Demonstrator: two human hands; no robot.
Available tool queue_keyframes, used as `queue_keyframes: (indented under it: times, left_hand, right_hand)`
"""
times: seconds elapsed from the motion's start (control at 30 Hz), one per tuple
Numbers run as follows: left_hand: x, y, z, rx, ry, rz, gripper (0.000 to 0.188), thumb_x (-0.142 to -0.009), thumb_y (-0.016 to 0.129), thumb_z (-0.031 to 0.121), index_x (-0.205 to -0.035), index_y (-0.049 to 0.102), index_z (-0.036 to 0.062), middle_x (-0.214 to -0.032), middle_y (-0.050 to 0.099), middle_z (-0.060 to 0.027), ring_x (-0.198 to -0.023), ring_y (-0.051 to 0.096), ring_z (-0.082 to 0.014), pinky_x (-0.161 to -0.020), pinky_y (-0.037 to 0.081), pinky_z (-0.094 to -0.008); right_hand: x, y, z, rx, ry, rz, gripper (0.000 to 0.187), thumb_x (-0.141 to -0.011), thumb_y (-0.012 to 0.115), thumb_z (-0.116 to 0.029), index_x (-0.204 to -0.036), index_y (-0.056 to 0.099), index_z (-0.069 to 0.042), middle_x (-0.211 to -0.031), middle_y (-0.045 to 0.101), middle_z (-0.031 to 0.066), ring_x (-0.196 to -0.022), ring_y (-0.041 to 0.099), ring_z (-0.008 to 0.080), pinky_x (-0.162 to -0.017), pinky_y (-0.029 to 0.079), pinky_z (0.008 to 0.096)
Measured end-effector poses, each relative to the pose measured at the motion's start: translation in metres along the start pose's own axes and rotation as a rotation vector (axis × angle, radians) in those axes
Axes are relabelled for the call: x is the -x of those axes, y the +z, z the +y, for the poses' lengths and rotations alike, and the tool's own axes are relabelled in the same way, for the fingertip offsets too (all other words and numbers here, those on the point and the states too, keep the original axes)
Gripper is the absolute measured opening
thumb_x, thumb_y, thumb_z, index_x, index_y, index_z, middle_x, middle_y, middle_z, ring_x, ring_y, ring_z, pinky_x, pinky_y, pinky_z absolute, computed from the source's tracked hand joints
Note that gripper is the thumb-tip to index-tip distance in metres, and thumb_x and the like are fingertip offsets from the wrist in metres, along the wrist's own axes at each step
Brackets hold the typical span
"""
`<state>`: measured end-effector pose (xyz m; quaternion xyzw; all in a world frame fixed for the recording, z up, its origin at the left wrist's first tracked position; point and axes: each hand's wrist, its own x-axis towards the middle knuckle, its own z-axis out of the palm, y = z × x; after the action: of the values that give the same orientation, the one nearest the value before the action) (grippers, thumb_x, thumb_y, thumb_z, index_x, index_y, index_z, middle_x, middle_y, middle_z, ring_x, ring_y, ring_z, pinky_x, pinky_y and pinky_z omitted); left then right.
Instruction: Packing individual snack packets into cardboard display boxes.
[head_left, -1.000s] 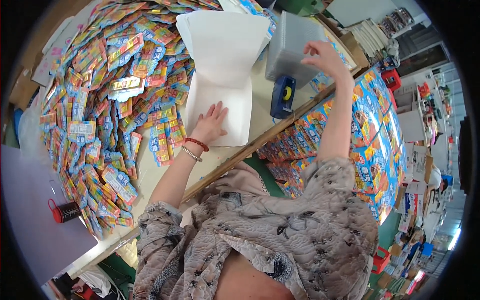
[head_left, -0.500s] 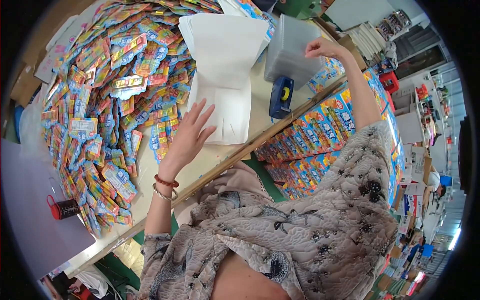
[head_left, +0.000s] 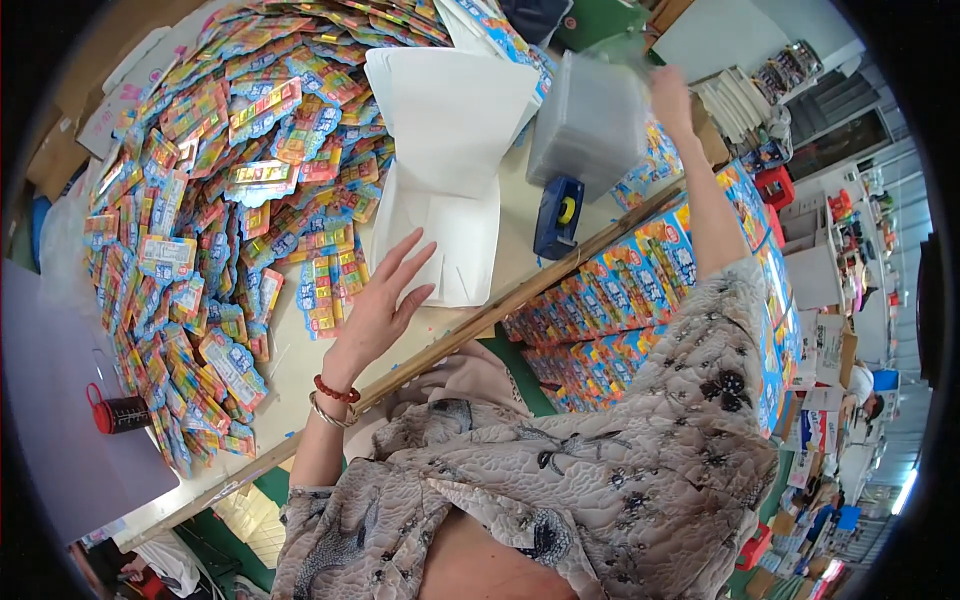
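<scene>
An open white box (head_left: 470,270) lies on the table, its lid (head_left: 450,100) folded back away from me. My left hand (head_left: 375,310) hovers at the box's near left edge, fingers spread and empty. Beyond the box to the right sits a stack of clear plastic pieces (head_left: 585,120). At that stack's far right corner is my right hand (head_left: 672,100), blurred by motion. A smeared, see-through plastic piece (head_left: 622,52) appears lifted from the stack in its fingers. A blue tape dispenser (head_left: 558,220) stands against the near side of the stack.
A large heap of colourful blister-packed items (head_left: 250,190) covers the table's left side. A dark cup with a red lid (head_left: 120,413) is at far left. Along the table runs a wooden edge strip (head_left: 500,312); stacked colourful boxes (head_left: 610,300) stand beyond it on the right.
My right hand has moved up and to the right from the stack's edge, a clear piece seemingly rising with it. My left hand stays open by the white box. The whole view has shifted slightly.
</scene>
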<state>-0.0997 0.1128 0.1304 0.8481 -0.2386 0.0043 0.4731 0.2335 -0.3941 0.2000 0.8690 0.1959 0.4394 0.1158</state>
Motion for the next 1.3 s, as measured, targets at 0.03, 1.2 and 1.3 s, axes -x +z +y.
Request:
queue_keyframes:
  times: [0.03,1.2,1.3]
  left_hand:
    - [0.0,0.001,0.001,-0.002,0.001,0.034,0.053,-0.093,0.057,0.015,-0.142,0.038,0.0137,-0.148,0.034,-0.0123,-0.133,0.037,-0.0341,-0.106,0.036,-0.0404]
    - [0.012,0.065,-0.048,-0.002,-0.479,0.241,0.068,-0.093,0.052,0.031,-0.145,0.021,0.0009,-0.111,0.054,-0.0313,-0.092,0.058,-0.0438,-0.077,0.048,-0.0491]
    - [-0.006,0.08,-0.038,0.106,-0.51,0.211,0.071,-0.096,0.049,0.037,-0.146,0.016,-0.001,-0.111,0.053,-0.0342,-0.095,0.057,-0.0459,-0.082,0.048,-0.047]
  right_hand:
    - [-0.014,-0.003,0.0,0.116,0.201,0.015,0.019,-0.087,0.047,-0.009,-0.104,0.051,-0.002,-0.089,0.061,0.0178,-0.086,0.062,0.0349,-0.077,0.049,0.0407]
    - [0.049,-0.033,-0.327,-0.442,-0.491,-0.699,0.026,-0.086,0.04,0.0,-0.111,0.048,-0.003,-0.106,0.057,0.0178,-0.098,0.058,0.0354,-0.084,0.048,0.0443]
    - [0.046,-0.03,-0.314,-0.374,-0.525,-0.642,0.036,-0.084,0.043,0.001,-0.12,0.047,-0.003,-0.11,0.056,0.0169,-0.107,0.054,0.0339,-0.093,0.044,0.0429]
